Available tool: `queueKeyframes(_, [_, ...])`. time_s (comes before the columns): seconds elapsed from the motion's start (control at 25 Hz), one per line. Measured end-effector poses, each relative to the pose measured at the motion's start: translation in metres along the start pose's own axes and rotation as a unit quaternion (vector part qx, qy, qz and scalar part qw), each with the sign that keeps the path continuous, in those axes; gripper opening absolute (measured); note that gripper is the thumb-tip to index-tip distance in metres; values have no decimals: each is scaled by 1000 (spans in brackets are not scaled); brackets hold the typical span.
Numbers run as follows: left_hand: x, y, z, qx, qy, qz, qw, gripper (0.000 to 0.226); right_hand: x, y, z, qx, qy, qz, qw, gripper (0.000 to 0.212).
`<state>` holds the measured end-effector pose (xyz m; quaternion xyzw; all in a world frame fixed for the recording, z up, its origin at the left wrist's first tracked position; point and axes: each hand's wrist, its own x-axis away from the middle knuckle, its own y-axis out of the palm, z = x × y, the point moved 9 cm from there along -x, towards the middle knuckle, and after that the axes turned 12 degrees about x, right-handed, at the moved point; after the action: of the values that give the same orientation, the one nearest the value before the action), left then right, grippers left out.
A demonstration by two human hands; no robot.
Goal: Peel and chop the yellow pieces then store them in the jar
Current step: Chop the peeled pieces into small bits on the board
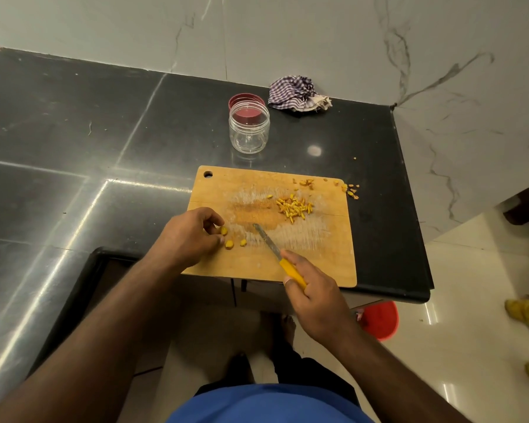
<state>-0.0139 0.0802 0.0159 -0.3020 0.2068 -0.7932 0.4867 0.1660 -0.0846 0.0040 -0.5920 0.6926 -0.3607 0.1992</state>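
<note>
A wooden cutting board (318, 264) lies on the black counter. A pile of chopped yellow strips (294, 207) sits on its far right part. Three yellow pieces lie at the board's left: one (224, 230) between the curled fingertips of my left hand (187, 236), two more (229, 244) (243, 242) just to its right. My right hand (310, 290) grips the yellow handle of a knife (268, 239), whose blade points up-left and rests on the board. The empty clear jar (249, 129) stands behind the board, open.
A red lid (245, 100) lies behind the jar. A checked cloth (297, 93) is bunched by the wall. Yellow scraps (350, 190) lie at the board's far right corner. The counter's edge runs right of the board; a red bucket (379, 319) stands on the floor below.
</note>
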Motion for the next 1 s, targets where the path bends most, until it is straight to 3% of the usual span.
queueKeyframes(0.24, [5, -1, 1, 71, -4, -35, 997, 16, 0, 5, -3, 4, -12, -20, 1000, 48])
queueKeyframes(0.52, [-9, -5, 19, 155, 25, 0, 988, 12, -3, -4, -1, 9, -2, -13, 1000, 47])
queueKeyframes(0.84, [-41, 31, 40, 37, 45, -24, 998, 11, 0, -22, 6, -4, 20, 7, 1000, 46])
queueKeyframes(1.0, [-47, 31, 42, -6, 62, 1, 998, 12, 1, -26, 5, -11, 24, 19, 999, 43])
